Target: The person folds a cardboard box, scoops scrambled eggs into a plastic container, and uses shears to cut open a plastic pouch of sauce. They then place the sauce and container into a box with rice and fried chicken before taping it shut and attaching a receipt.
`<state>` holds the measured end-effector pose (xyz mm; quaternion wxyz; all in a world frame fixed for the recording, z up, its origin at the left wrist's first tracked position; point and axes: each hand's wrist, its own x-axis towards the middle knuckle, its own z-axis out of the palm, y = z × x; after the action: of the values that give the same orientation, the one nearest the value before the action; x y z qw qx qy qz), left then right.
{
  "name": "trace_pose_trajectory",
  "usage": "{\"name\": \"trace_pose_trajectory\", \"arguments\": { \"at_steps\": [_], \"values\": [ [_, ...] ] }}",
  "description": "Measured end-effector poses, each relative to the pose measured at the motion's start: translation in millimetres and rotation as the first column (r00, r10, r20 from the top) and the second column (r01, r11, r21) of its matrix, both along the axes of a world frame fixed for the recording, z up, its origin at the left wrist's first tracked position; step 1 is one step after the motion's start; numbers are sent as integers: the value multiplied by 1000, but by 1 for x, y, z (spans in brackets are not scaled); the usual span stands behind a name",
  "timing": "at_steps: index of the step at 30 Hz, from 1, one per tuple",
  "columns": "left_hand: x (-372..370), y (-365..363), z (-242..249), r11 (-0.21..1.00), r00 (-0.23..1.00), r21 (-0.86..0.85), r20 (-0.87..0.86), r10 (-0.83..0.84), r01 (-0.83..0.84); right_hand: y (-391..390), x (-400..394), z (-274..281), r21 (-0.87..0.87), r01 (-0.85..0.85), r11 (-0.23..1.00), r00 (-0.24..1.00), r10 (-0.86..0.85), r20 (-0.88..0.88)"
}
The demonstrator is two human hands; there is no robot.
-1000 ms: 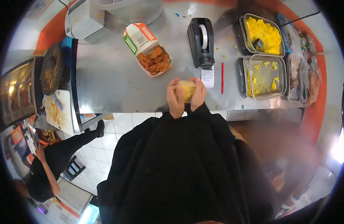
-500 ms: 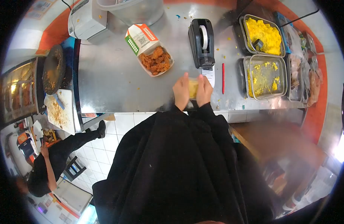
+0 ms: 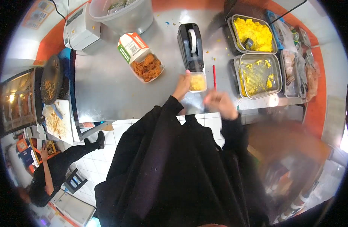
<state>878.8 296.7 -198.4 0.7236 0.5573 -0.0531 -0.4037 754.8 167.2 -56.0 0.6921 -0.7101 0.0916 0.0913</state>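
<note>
My left hand (image 3: 182, 86) grips a small square see-through tub (image 3: 197, 82) of pale yellow food by its left side, close to the counter's front edge. To the right of the tub, apart from it, my right hand (image 3: 221, 103) is smeared by motion, so its fingers cannot be made out. Just beyond the tub stands a black tape dispenser (image 3: 190, 47) with a white roll. A red pen (image 3: 214, 77) lies between the dispenser and the glass dishes. Further left sits an open takeaway box (image 3: 135, 47) holding crispy fried chicken (image 3: 146, 68).
Two glass dishes stand on the right, one heaped with yellow food (image 3: 253, 34), the other with scraps (image 3: 259, 77). A plastic bucket (image 3: 132, 19) and white machine (image 3: 81, 28) stand at the back left. Another person (image 3: 49, 176) is at lower left.
My right hand has come off the tub and moved right and toward me. My left hand keeps hold of the tub, whose top now shows. The whole view has shifted slightly.
</note>
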Motion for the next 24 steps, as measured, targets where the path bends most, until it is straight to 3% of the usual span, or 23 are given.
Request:
{"name": "trace_pose_trajectory", "arguments": {
  "at_steps": [1,4,5,6,7,8,9,11,12,13,16,18,20,22,24],
  "values": [
    [2,-4,6,1000,1000,-8,4,3,-3,14,-20,-10,-2,-37,999,999,37,-13],
    [0,-3,32,993,984,-32,-137,112,-117,27,-35,-78,-18,199,980,928,-194,-317],
    [-2,-1,52,987,992,102,35,118,-121,27,-29,-96,-15,199,980,930,-193,-312],
    [-3,-1,64,962,974,231,206,98,-146,23,-17,-112,-59,268,962,943,-274,-188],
    [0,0,65,962,971,229,217,98,-148,19,-2,-119,-93,341,935,936,-347,-53],
    [2,2,62,949,968,307,251,-10,-69,16,11,-119,66,421,905,907,-421,-10],
    [4,2,60,923,954,385,276,-118,3,12,22,-118,36,433,901,900,-434,43],
    [7,0,60,941,962,338,255,-98,7,10,40,-112,12,444,896,890,-443,108],
    [6,2,60,955,973,295,217,-83,15,11,46,-109,334,492,804,833,-547,88],
    [5,2,66,955,971,295,225,-78,9,12,52,-107,618,480,622,776,-630,32],
    [-17,15,70,976,987,213,163,-4,-31,-13,53,-108,645,390,657,872,-488,-31],
    [-44,34,76,943,960,328,245,-137,51,-24,58,-104,601,385,701,897,-436,-67],
    [-73,44,57,948,948,318,304,-92,-10,-23,67,-72,504,344,792,931,-220,-291],
    [-77,48,59,952,984,302,151,-91,42,-17,79,-84,397,361,844,929,-287,-234],
    [-73,50,56,943,972,320,178,-151,88,-18,88,-90,174,320,931,942,-292,-167]
  ]
}}
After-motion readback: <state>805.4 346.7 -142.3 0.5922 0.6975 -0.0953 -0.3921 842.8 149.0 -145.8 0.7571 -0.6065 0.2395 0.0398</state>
